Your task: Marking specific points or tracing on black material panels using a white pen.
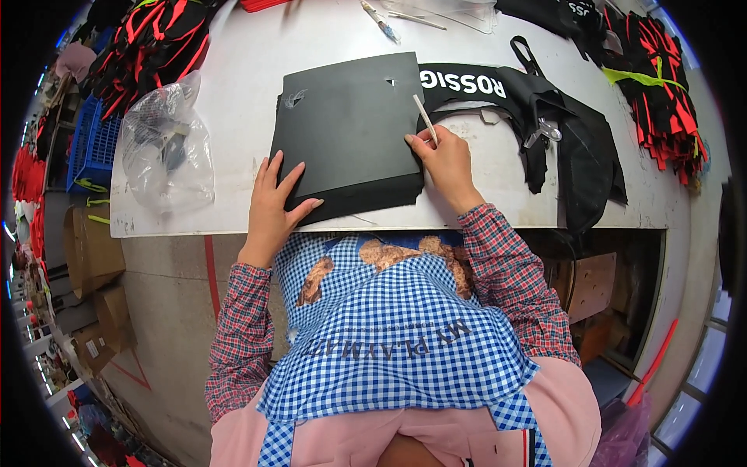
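Mid-frame on the bench [498, 194], our left hand [272, 204] lies spread flat on the black sheet stack [350, 132] while our right hand [443, 159] pinches a white marking stick [425, 118]. If that flat hand eases off, we reckon the sheets slide and the mark wanders.

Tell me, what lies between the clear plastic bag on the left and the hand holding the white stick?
In the head view, a black sheet covers most of that stretch, the left hand flat on its lower corner. Bare white table separates plastic bag from sheet. The right hand holds the white stick.
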Demonstrator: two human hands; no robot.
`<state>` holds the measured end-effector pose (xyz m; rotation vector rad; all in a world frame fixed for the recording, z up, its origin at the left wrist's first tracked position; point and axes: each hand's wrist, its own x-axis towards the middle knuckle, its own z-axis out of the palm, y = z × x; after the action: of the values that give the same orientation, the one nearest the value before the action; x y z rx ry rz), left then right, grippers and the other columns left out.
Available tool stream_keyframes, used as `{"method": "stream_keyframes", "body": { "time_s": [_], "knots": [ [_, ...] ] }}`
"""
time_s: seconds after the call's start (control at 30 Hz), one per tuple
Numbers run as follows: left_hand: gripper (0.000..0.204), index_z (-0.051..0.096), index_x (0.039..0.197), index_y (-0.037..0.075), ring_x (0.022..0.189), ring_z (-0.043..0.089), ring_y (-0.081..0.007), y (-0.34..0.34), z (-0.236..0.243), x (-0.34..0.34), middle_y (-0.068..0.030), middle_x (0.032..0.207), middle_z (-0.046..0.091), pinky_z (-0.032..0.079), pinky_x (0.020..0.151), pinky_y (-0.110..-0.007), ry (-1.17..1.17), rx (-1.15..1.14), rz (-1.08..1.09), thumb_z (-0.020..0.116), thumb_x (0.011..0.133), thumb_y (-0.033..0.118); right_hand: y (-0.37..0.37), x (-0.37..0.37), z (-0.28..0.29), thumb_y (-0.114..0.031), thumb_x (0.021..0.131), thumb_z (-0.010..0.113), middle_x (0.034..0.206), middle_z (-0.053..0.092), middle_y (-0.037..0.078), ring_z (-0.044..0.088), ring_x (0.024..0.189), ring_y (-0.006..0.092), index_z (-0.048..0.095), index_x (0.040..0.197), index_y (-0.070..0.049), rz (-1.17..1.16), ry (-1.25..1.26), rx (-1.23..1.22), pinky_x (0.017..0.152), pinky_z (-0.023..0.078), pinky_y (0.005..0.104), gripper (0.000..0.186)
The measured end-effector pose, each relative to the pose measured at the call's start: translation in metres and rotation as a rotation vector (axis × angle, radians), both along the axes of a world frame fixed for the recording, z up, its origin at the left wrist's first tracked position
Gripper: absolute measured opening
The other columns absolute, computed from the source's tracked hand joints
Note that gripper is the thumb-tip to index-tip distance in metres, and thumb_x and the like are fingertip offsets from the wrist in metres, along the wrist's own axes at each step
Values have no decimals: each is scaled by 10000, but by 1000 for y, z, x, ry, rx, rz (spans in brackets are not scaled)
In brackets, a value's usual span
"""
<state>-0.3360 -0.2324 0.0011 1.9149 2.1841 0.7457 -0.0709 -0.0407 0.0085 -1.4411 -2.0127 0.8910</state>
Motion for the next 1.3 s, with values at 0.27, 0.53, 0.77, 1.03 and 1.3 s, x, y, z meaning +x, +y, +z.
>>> {"method": "stream_keyframes", "body": {
  "time_s": [0.27,0.53,0.77,1.03,1.3],
  "knots": [
    [586,633,1377,150,1465,351,-411,-4,-3,-3,-166,1577,416,330,1188,-489,-16,3,17,809,828,258,-3,9,-7,-341,890,759,699,704,125,682,633,249,706,832,3,36,22,-95,613,525,365,354],
    [584,632,1373,163,1445,367,-433,-8,0,-2,-156,1567,427,379,1154,-501,32,4,-12,800,835,315,-3,13,-7,-343,883,768,682,693,124,662,614,232,702,812,2,83,27,-116,603,509,356,359],
    [560,617,1399,176,1460,347,-429,-14,-4,-6,-155,1578,413,361,1168,-497,14,-10,-17,769,872,290,-3,11,-4,-333,875,779,693,691,123,648,610,222,696,815,3,88,24,-145,596,499,351,352],
    [539,624,1391,176,1460,353,-412,-13,-4,-9,-142,1578,418,348,1174,-496,-7,-7,-17,760,880,276,1,15,-10,-323,868,787,669,665,94,622,601,174,682,804,0,121,87,-164,583,482,320,346],
    [568,621,1354,113,1475,306,-444,4,8,4,-182,1583,389,202,1170,-645,96,-11,15,756,888,407,-4,19,-4,-315,873,797,661,611,23,530,614,98,654,782,-13,134,95,-212,567,434,280,346]
  ]
}}
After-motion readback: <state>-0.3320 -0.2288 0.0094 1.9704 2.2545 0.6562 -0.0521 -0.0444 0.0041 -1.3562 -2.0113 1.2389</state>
